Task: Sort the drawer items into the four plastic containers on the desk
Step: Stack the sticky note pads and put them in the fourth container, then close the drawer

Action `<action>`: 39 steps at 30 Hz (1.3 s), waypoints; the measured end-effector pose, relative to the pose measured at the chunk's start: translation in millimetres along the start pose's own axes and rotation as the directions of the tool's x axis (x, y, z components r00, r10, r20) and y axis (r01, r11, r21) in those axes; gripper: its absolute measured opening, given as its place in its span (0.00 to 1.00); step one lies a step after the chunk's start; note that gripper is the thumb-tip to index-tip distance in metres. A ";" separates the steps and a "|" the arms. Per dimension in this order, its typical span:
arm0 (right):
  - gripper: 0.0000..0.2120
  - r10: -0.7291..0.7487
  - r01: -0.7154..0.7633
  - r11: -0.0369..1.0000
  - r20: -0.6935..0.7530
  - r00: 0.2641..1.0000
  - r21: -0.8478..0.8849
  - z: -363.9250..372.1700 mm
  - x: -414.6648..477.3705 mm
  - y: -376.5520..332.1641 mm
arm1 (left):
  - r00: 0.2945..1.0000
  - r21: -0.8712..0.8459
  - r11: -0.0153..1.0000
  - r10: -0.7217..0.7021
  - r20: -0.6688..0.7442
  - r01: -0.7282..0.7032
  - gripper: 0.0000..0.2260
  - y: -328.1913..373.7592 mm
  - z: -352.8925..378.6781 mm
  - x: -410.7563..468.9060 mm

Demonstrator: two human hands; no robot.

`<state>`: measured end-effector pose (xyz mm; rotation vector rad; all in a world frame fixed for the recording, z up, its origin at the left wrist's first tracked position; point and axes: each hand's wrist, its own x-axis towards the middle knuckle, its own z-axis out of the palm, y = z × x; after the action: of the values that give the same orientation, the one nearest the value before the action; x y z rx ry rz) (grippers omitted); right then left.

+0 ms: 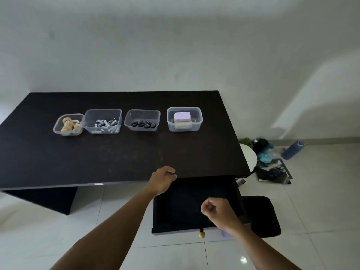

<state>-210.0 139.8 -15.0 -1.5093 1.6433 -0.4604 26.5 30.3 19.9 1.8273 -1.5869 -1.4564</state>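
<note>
Four clear plastic containers stand in a row on the black desk. The leftmost container holds tape rolls, the second container batteries, the third container black-handled scissors, the rightmost container a stack of sticky-note pads. Under the desk's right end the black drawer is pulled out, and its dark inside shows nothing I can make out. My left hand hovers at the desk's front edge above the drawer's back, fingers curled, holding nothing. My right hand hangs over the drawer, fingers curled, holding nothing.
A yellow knob sticks out of the drawer's front. A black cushion lies on the tiled floor right of the drawer. Further right are a white stool, a blue bottle and scattered clutter.
</note>
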 end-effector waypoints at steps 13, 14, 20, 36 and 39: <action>0.14 0.276 -0.265 0.943 0.026 0.961 -0.202 77.2 -40.4 106.6 | 0.953 0.501 0.839 0.291 -0.085 -0.211 0.26 -2.4 2.1 70.1; 0.13 0.306 -0.299 0.932 0.004 0.952 -0.202 87.6 -39.9 109.9 | 0.953 0.539 0.815 0.296 -0.071 -0.213 0.27 -6.6 2.5 77.5; 0.18 0.389 -0.395 0.918 -0.140 0.910 -0.016 130.8 -22.0 95.0 | 0.972 0.725 0.658 0.227 0.065 -0.202 0.30 -46.6 6.3 104.2; 0.13 0.086 -0.049 0.993 -0.380 0.921 0.106 149.8 -24.2 114.1 | 0.983 0.732 0.662 0.173 0.060 -0.161 0.31 -51.3 1.6 107.3; 0.13 0.064 -0.028 0.995 -0.385 0.921 0.100 149.5 -20.1 113.9 | 0.983 0.743 0.650 0.175 0.059 -0.161 0.31 -51.4 1.5 108.3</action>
<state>-168.8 221.9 -180.3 -1.3664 1.9248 -0.8422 38.9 -46.2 -71.7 1.9602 -2.5228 -0.7075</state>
